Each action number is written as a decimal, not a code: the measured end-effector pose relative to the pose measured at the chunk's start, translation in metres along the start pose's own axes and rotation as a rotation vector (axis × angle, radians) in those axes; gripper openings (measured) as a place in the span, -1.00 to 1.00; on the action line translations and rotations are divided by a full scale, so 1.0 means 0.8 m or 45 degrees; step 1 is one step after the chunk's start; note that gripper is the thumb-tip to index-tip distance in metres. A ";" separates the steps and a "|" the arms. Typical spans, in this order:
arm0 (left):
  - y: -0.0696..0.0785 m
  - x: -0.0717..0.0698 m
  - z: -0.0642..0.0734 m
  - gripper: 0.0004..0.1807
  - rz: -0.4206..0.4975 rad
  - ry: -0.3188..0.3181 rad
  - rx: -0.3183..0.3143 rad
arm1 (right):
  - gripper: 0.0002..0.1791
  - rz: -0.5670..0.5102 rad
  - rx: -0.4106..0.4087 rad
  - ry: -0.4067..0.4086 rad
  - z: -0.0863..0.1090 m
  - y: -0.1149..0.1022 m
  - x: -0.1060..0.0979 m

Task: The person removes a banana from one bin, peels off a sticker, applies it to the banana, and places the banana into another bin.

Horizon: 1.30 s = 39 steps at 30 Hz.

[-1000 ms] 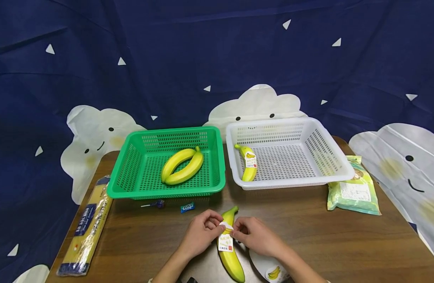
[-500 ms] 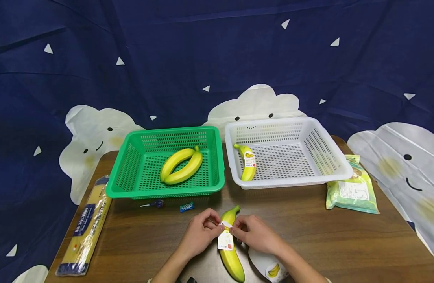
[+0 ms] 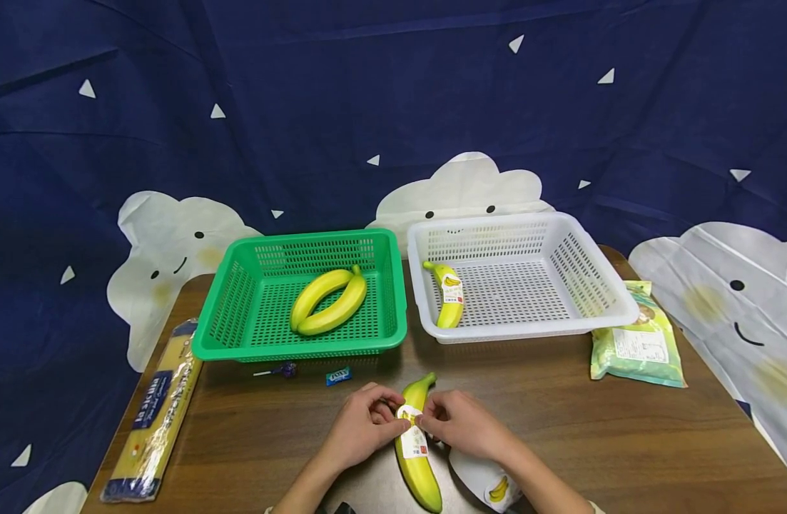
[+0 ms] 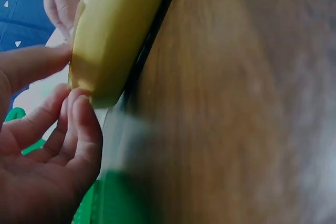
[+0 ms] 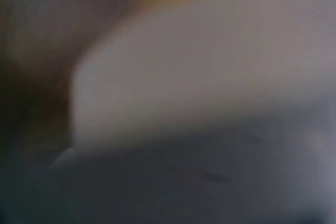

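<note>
A yellow banana [image 3: 420,475] with a greenish stem lies on the table in front of me, a white label [image 3: 415,441] with a banana picture across its upper half. My left hand [image 3: 362,428] pinches the label's left edge, thumb on its face; in the left wrist view its fingertips touch the banana [image 4: 121,30]'s side. From the other side my right hand [image 3: 462,426] pinches the label's upper right edge. Partly under the right wrist lies a white curved-edged item [image 3: 476,478] bearing a banana picture. The right wrist view is too blurred to show fingers.
Behind, a green basket [image 3: 207,350] holds two unlabelled bananas [image 3: 332,310]; a white basket [image 3: 528,330] holds one labelled banana [image 3: 449,314]. A lollipop [image 3: 287,369] and a blue wrapped candy [image 3: 338,376] lie in front. Spaghetti [image 3: 155,421] sits left, a green bag [image 3: 640,350] right.
My left thumb has slid slightly down the label, away from the forefinger. The label now lies more slanted, its lower end shifted right along the banana. The right hand stays nearly still.
</note>
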<state>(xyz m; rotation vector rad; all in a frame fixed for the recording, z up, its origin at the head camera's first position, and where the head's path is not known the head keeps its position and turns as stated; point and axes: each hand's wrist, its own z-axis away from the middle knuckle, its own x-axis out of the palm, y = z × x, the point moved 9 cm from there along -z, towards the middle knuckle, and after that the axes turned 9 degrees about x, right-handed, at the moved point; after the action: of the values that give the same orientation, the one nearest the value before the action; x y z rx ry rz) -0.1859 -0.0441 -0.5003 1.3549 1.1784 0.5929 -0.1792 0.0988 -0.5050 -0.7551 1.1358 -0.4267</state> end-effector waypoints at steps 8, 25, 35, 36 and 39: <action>-0.011 0.000 0.002 -0.75 -0.117 -0.042 0.100 | -0.75 0.061 -0.009 0.031 0.000 -0.001 -0.001; 0.014 0.010 0.010 -0.61 -0.410 -0.129 0.260 | -0.71 -0.086 0.008 -0.109 0.005 0.000 0.000; 0.034 0.015 0.021 -0.44 -0.779 -0.054 0.317 | -0.75 0.247 0.012 0.212 0.013 0.000 -0.041; 0.037 0.017 0.022 -0.44 -0.817 -0.044 0.316 | -0.78 0.231 0.022 0.276 0.016 0.001 -0.051; 0.043 0.022 0.023 -0.43 -0.933 -0.028 0.299 | -0.78 0.230 0.084 0.424 0.029 0.008 -0.078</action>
<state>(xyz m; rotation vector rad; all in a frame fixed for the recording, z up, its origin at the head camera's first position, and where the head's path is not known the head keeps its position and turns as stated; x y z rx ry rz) -0.1533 -0.0293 -0.4765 1.0026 1.6390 -0.0883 -0.1817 0.1513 -0.4640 -0.5289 1.4813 -0.4454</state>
